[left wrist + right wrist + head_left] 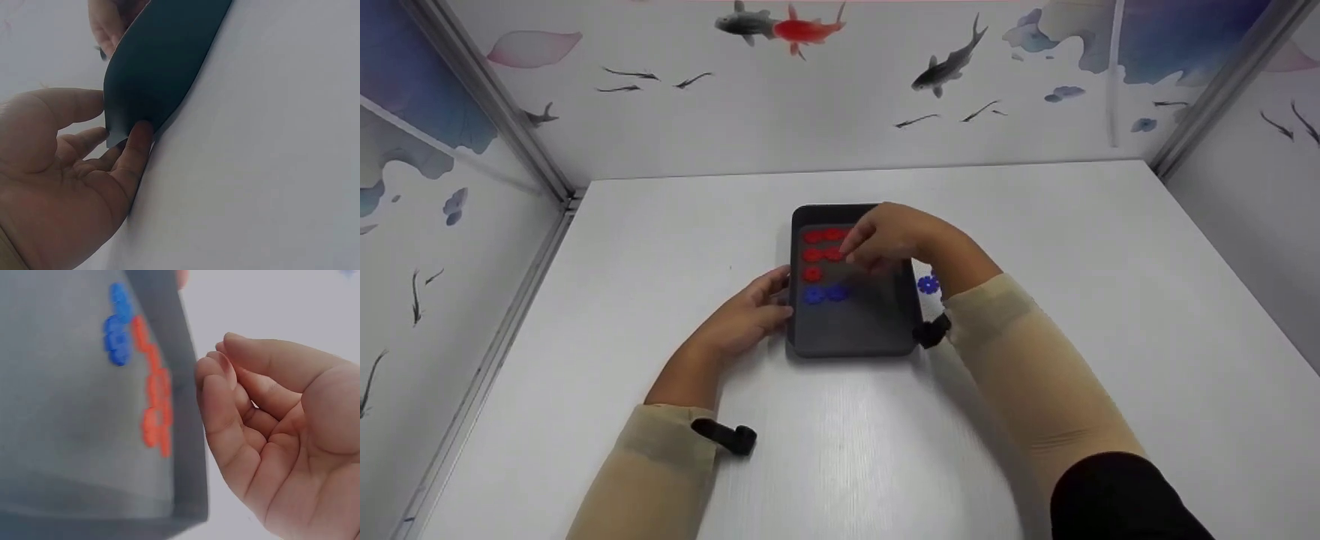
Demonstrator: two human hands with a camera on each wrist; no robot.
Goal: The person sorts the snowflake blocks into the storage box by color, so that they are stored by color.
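A dark grey rectangular tray lies on the white table. Inside, red flower-shaped pieces form rows at the far left, and two blue ones lie just nearer. My left hand touches the tray's left outer wall with thumb and fingers, seen also against the dark side in the left wrist view. Over the tray hovers my right hand, its fingers bent near the red rows and covering part of them. In the right wrist view, nothing shows between thumb and fingertips of that hand.
Beyond the tray's right wall, a blue flower-shaped piece lies on the table, partly behind my right wrist. Patterned panels border the table at the back and sides. A black strap hangs from the left sleeve.
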